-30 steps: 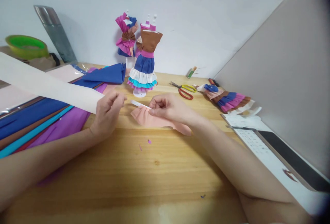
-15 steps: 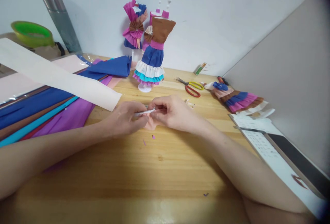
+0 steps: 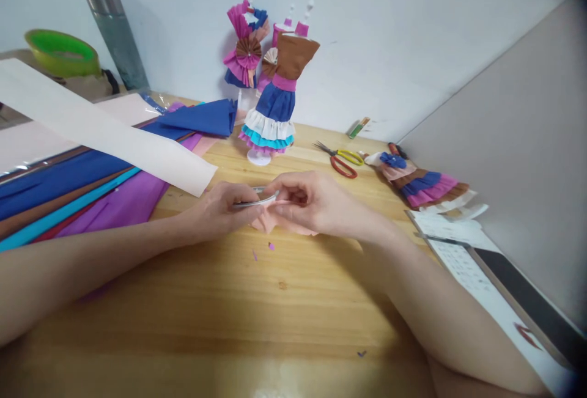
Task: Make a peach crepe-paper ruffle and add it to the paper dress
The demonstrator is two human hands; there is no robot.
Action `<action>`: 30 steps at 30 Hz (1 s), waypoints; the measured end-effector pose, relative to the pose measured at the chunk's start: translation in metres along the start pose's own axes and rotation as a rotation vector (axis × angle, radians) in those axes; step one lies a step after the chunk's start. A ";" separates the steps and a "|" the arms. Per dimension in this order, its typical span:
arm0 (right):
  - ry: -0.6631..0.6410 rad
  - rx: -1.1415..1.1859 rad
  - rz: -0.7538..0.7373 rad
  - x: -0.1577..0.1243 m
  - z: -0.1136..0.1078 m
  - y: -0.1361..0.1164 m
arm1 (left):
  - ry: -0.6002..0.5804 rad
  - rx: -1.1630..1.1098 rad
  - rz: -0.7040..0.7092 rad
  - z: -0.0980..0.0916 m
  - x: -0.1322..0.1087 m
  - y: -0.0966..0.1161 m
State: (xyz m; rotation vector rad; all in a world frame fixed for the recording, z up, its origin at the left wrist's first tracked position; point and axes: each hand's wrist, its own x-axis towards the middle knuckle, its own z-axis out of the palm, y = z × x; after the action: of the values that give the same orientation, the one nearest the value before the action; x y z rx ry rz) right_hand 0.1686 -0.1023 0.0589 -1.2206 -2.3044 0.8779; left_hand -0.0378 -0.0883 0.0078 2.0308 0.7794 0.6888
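Over the middle of the table, my left hand (image 3: 229, 205) is closed on a thin white ring (image 3: 257, 202), thumb and fingers pinching its near side. I cannot tell whether it is a narrow tape roll or a paper band. My right hand (image 3: 305, 199) pinches at the ring's right side, with gathered peach crepe paper (image 3: 263, 221) in its fingers. The peach paper hangs below both hands, partly hidden by the right one. Just behind them stands a small dress form (image 3: 275, 101) wearing a brown, blue, white, turquoise and purple paper dress.
Coloured crepe paper sheets (image 3: 82, 181) and a cream strip (image 3: 137, 144) lie at left. Scissors (image 3: 342, 159) rest behind my right hand. A paper-dressed figure (image 3: 422, 181) lies at right, near a phone (image 3: 518, 297). A flask (image 3: 117, 37) and green bowl (image 3: 62, 55) stand back left.
The ring has tilted, showing more of its opening. More peach paper shows below my right hand. The view has shifted slightly.
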 end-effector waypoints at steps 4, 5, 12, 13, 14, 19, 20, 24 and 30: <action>0.029 -0.056 0.049 -0.002 0.001 -0.005 | 0.055 0.062 0.266 0.004 -0.001 -0.007; 0.052 -0.096 0.052 -0.003 0.002 -0.007 | 0.072 0.082 0.322 0.005 -0.001 -0.007; 0.214 -0.392 0.118 -0.008 0.012 -0.014 | 0.263 0.173 0.388 0.010 0.001 -0.010; 0.219 -0.399 0.121 -0.008 0.011 -0.014 | 0.282 0.170 0.386 0.009 0.001 -0.009; 0.217 -0.388 0.120 -0.007 0.010 -0.014 | 0.288 0.172 0.384 0.008 0.001 -0.009; 0.220 -0.279 0.118 -0.002 0.010 -0.007 | 0.263 0.217 0.424 0.005 0.001 -0.005; 0.221 -0.260 0.107 -0.001 0.011 -0.006 | 0.268 0.222 0.435 0.005 0.001 -0.006; 0.180 -0.180 0.035 -0.002 0.016 -0.002 | 0.309 0.276 0.429 0.006 0.002 -0.008; 0.121 -0.149 0.108 -0.001 0.009 -0.005 | 0.305 0.291 0.393 0.006 0.002 -0.008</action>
State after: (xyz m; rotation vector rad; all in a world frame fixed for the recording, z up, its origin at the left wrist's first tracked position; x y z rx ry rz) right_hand 0.1612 -0.1085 0.0558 -1.4316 -2.2582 0.6575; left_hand -0.0351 -0.0859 -0.0017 2.4100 0.6852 1.1871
